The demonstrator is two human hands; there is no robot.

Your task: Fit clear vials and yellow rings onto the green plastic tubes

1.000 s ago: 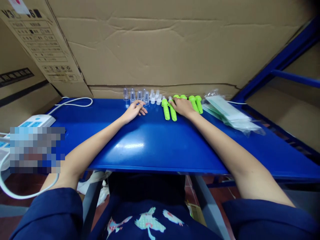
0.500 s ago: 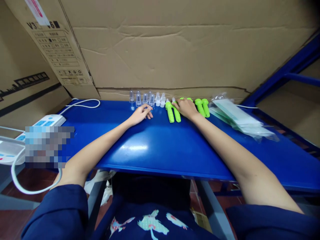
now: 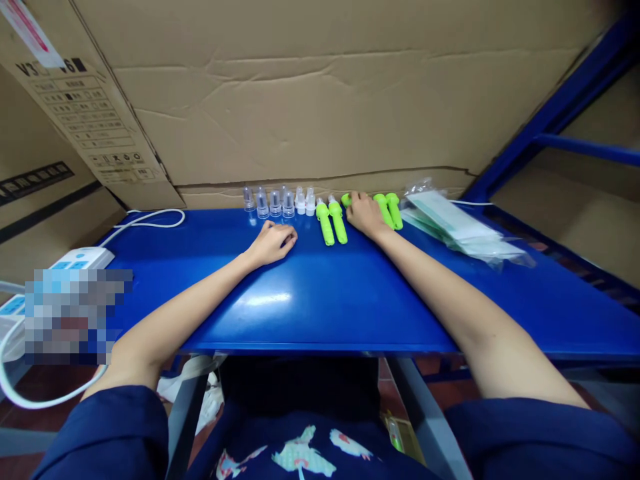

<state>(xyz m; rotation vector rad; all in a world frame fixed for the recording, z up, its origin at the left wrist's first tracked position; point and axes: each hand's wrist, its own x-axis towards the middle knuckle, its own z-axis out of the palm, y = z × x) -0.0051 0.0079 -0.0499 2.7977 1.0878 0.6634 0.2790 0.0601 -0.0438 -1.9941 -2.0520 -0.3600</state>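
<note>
Near the far edge of the surface [image 3: 320,287], a green handle [image 3: 346,199] is apparently being positioned under the bent right hand [image 3: 366,215], grip unclear; next, steady finger contact is needed. Left hand [image 3: 273,243] half-curled, seemingly empty.

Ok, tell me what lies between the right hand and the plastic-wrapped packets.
In the head view, two bright green tubes lie side by side between the right hand and the plastic-wrapped packets.

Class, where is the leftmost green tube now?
In the head view, the leftmost green tube lies on the blue table, just right of whitish caps and left of another green tube.
</note>
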